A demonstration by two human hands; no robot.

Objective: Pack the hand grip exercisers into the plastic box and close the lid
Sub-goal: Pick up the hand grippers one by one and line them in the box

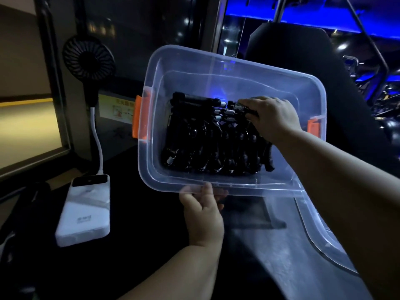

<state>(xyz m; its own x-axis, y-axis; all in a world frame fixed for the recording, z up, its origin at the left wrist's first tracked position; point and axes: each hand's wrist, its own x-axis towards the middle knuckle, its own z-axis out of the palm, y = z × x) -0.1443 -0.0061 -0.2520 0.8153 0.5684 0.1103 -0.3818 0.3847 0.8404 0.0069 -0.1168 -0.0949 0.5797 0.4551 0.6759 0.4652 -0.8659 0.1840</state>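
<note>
A clear plastic box (194,59) with orange latches is tilted up toward me above the dark table. Several black hand grip exercisers (207,148) with silver springs lie packed in its bottom. My left hand (202,215) grips the box's near rim from below, thumb over the edge. My right hand (271,118) reaches into the box and is closed on one black exerciser (239,107) at the far right of the pile, its spring showing by my fingers. The clear lid (320,241) lies flat on the table under my right forearm.
A white power bank (86,208) lies at the left with a small black fan (88,58) plugged in on a white stalk. A monitor edge stands at far left. A black chair back (303,61) is behind the box.
</note>
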